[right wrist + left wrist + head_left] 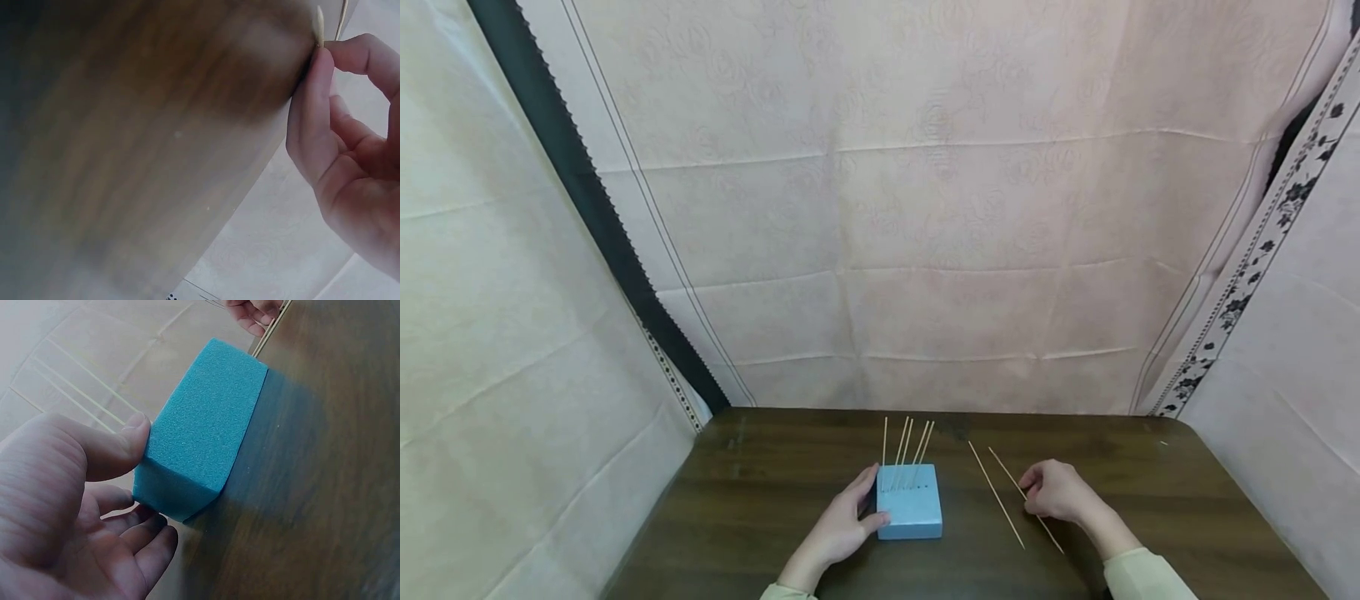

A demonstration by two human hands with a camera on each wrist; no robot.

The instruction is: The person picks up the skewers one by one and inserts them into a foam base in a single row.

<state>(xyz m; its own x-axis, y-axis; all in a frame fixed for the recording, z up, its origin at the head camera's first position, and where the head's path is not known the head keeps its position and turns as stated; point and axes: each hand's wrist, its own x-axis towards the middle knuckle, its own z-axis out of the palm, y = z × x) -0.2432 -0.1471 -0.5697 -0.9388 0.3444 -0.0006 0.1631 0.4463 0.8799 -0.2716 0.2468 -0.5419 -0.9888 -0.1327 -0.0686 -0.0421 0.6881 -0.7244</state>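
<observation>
A blue foam block (pixel 910 512) stands on the table with several thin wooden sticks (pixel 904 442) upright or slightly tilted in its top, toward the back. My left hand (pixel 844 523) grips the block's left side; in the left wrist view the thumb (pixel 134 437) presses one face and the fingers curl beneath. To the right of the block, my right hand (pixel 1062 492) pinches a wooden stick (pixel 1006 471) between thumb and fingertips. Its pale end (pixel 320 25) pokes above the fingertips in the right wrist view. Another loose stick (pixel 997 495) lies between block and right hand.
The dark brown wooden table (pixel 760 500) has rounded far corners. Pale cloth hangs behind it (pixel 940 317) and at both sides, close to the edges. A row of small dark holes (pixel 922 487) shows in the block's top.
</observation>
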